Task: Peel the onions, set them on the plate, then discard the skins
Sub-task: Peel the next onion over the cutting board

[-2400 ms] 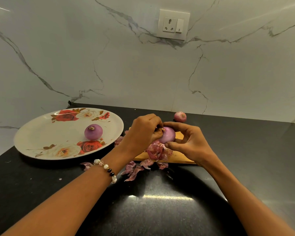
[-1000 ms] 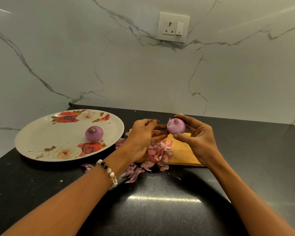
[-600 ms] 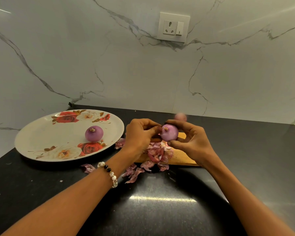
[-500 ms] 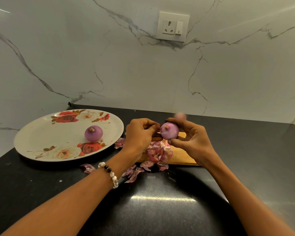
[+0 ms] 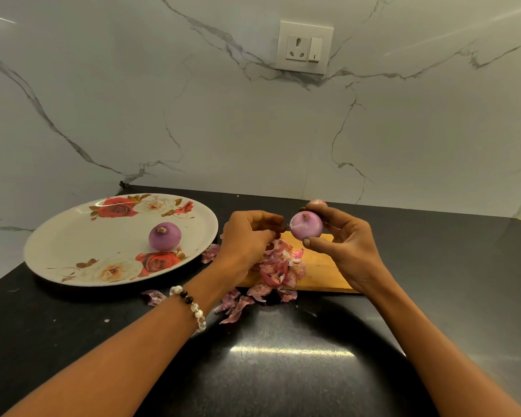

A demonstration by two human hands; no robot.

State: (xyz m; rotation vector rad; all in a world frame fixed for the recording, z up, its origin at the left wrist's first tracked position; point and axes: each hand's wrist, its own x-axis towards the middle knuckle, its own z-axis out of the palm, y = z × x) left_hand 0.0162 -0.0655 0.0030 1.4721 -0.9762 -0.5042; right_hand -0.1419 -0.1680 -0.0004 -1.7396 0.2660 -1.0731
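The right hand (image 5: 348, 251) is holding a peeled purple onion (image 5: 306, 226) up at the centre right of the frame, above the far end of a wooden board (image 5: 319, 273). Its fingers are curling over the top of the onion while the thumb is pressing in from below, so the onion is sitting pinched between them. The left hand (image 5: 247, 239) is hovering just left of the onion with its fingers curled inward, fingertips close to the onion; I cannot tell whether they are pinching a scrap of skin. Loose skins (image 5: 275, 267) are lying on the board and spilling onto the black counter (image 5: 283, 371) below. 1 peeled onion (image 5: 165, 236) is resting on the floral plate (image 5: 73, 236) at the left.
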